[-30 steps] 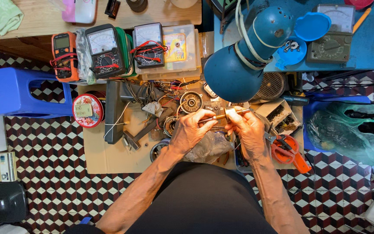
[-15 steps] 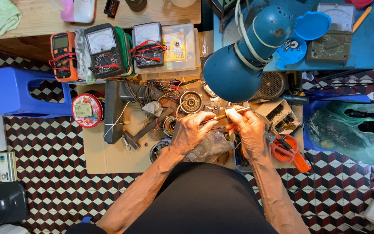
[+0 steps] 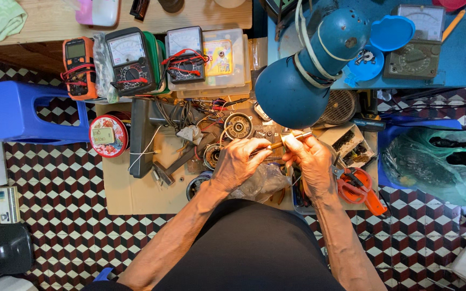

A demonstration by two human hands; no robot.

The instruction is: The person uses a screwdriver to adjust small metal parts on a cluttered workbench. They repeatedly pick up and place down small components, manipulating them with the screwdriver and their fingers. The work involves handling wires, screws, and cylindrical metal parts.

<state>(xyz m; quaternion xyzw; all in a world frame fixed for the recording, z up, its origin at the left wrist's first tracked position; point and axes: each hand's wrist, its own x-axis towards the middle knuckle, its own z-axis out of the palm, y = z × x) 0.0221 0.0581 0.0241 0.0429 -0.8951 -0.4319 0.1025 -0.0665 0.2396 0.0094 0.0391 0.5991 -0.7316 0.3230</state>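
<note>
Up at two o'clock, my cardboard box holds dark small parts. Both my left hand and right hand pinch one thin rod.

Hands barely shifted
Left hand and right hand edged slightly closer around the thin brass-coloured tool.

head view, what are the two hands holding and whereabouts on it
Both hands share one slim brass-coloured rod-like tool. The left hand grips its near end; the right hand pinches it near the lit far tip. What kind of tool it is cannot be told.
</note>
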